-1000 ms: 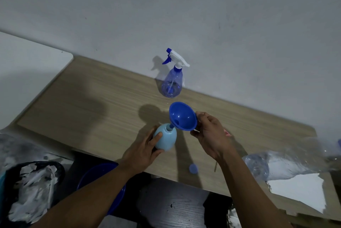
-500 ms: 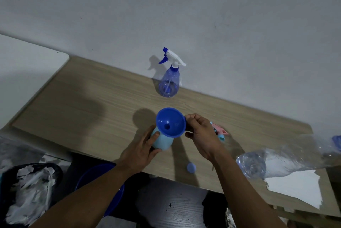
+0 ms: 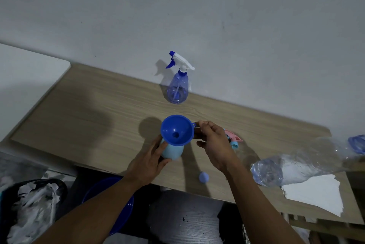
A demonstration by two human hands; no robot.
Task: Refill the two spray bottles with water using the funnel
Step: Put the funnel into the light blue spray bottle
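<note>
A dark blue funnel sits upright in the neck of a light blue bottle standing on the wooden table. My left hand wraps the bottle's left side. My right hand pinches the funnel's small side tab. Behind my right hand lies a pink and blue spray head, partly hidden. A translucent blue spray bottle with a white and blue trigger stands by the wall. A clear plastic water bottle lies on its side at the right.
A small blue cap rests near the table's front edge. White paper lies at the right front. Below the table are a blue basin and a dark bin of crumpled paper. A white surface adjoins the left.
The funnel has gone from tilted beside the bottle's neck to upright, seated in it. My right hand shifted with it; my left hand kept hold of the bottle.
</note>
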